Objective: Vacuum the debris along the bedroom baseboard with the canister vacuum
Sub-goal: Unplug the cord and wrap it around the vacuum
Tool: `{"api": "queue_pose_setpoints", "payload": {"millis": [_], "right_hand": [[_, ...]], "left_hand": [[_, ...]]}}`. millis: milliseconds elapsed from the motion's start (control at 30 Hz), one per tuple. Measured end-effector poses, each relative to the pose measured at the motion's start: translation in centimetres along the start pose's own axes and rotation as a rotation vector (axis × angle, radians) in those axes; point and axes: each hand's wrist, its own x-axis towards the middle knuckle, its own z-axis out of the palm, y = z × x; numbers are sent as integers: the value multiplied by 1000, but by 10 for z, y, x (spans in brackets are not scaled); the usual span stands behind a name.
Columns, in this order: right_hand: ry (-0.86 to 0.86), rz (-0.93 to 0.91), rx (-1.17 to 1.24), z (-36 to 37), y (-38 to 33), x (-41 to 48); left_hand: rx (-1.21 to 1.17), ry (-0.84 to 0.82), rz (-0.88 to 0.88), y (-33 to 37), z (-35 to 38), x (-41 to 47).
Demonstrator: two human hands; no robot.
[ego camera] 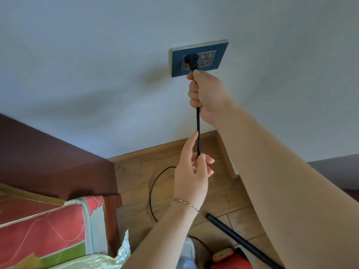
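Observation:
A black plug (192,62) sits in the left socket of a blue wall outlet plate (215,57). My right hand (206,94) grips the black power cord (198,131) just below the plug. Lower down, my left hand (191,175) holds the same cord loosely between thumb and fingers. The cord loops over the wooden floor (136,183) toward the red canister vacuum (231,259) at the bottom edge. A black vacuum tube (231,230) lies on the floor beside it. The wooden baseboard (159,150) runs along the foot of the white wall.
A dark wooden bed frame (58,166) stands at the left, with a red and green patterned mattress (48,235) and pale shiny fabric (108,261) below it. My white shoe (189,247) shows near the vacuum.

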Motion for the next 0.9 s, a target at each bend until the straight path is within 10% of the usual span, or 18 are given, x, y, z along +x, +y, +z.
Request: {"api": "queue_pose_setpoints", "payload": {"millis": [900], "right_hand": [[-60, 15, 17, -14, 27, -16]], "left_hand": [[1, -83, -51, -5, 0, -29]]}}
